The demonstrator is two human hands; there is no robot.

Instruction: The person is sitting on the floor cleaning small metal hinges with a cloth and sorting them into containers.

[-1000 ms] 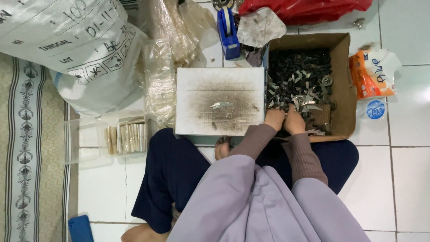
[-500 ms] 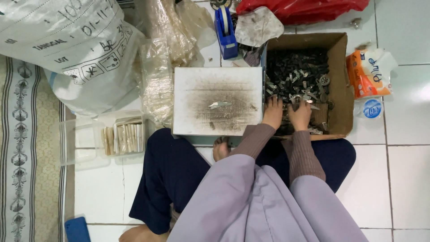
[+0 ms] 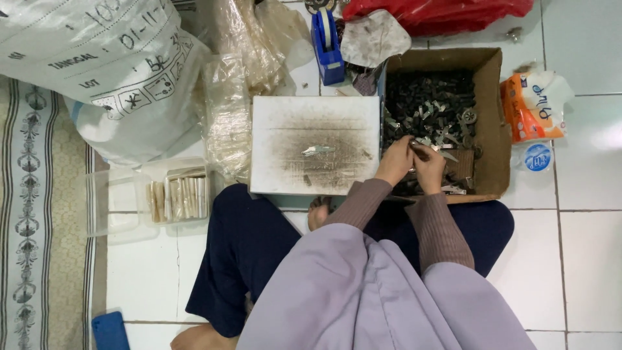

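Lowest in the frame you see your own lap, a lilac garment over dark trousers, as you sit on the white tiled floor (image 3: 583,272). Your brown sleeves run up from there to the centre right, where both hands meet at the near left corner of the cardboard box (image 3: 490,116). Your left hand (image 3: 396,161) and right hand (image 3: 429,167) are curled and touching, fingers pinched together on a small metal piece (image 3: 420,145) held between them just above the heap. The heap of small metal parts (image 3: 431,107), dark and silvery, fills the box behind your hands.

Just left of your hands lies the white board (image 3: 285,129), smudged grey in its middle, with one small silvery piece (image 3: 317,150) resting on it. Further left, at mid frame, a clear plastic tray (image 3: 116,201) holds a row of pale packets. Right of the box sit an orange packet (image 3: 528,107) and a round blue-and-white lid (image 3: 537,157).

Along the top edge you find a blue tape dispenser (image 3: 327,45), crumpled clear plastic bags (image 3: 243,71), a red bag (image 3: 440,13), and, in the upper left, a large white sack (image 3: 84,58).
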